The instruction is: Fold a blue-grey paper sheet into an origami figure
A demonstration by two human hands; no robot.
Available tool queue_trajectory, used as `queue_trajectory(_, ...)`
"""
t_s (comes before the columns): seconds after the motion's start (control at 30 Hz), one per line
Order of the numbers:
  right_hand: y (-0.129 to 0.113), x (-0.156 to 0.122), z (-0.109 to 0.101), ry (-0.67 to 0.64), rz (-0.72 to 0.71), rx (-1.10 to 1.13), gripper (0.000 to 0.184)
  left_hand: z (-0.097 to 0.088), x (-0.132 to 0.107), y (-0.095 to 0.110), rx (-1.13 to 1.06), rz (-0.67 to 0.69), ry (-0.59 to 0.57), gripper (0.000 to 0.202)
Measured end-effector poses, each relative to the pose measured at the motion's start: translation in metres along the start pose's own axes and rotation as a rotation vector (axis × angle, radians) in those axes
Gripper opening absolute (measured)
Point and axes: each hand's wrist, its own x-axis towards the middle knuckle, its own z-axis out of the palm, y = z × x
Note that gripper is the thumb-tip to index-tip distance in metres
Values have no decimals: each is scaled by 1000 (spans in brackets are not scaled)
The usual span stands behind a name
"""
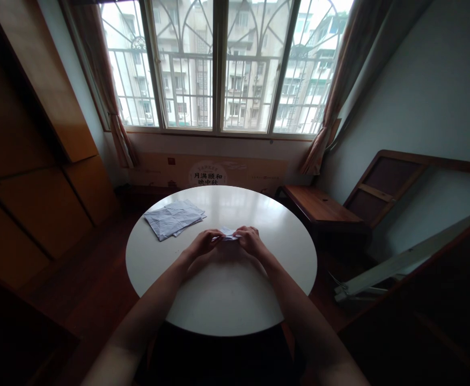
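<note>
White round table (227, 300): glossy top, near edge at the body.
Left hand (204, 243): fingers curled, tips pinching the left end of the small folded white paper piece (229, 232).
Right hand (251, 240): fingers curled, pinching the right end.
Paper location: table centre, between both hands.
Stack of creased white paper sheets (174, 217): flat, beyond the left hand, apart.
Barred window (219, 64): behind the table.

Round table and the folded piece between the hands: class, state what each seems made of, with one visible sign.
The round table looks like laminate or painted wood, glossy white: it mirrors the window. The folded piece looks like matte paper: sharp creases, like the creased sheets nearby.
</note>
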Motion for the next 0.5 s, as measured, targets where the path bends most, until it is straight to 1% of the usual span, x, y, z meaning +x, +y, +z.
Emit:
queue_trajectory(0.1, -2, 1, -4, -9, -10, 3, 30, -2, 0, 7, 13, 18, -15, 29)
queue_trajectory(0.2, -5, 1, -7, 12, -45, 57, 26, -7, 0, 11, 46, 4, -30, 17)
queue_trajectory(0.23, -5, 1, -8, 39, -55, 74, 24, -8, 1, 10, 45, -18, -9, 18)
queue_trajectory(0.3, -7, 1, -11, 133, -56, 66, 26, -9, 3, 8, 13, -74, 82, 27)
queue_trajectory(0.37, -9, 0, -15, 281, -16, 9, 35, -8, 8, 3, -75, -137, 228, 31)
queue_trajectory(0.43, -11, -1, -19, 435, 45, -53, 47, -7, 12, -2, -226, -234, 367, 32)
queue_trajectory(0.47, -11, -1, -20, 491, 67, -72, 51, -6, 14, -4, -309, -297, 412, 36)
queue_trajectory(0.5, -12, -1, -21, 524, 79, -80, 54, -5, 14, -7, -378, -361, 428, 45)
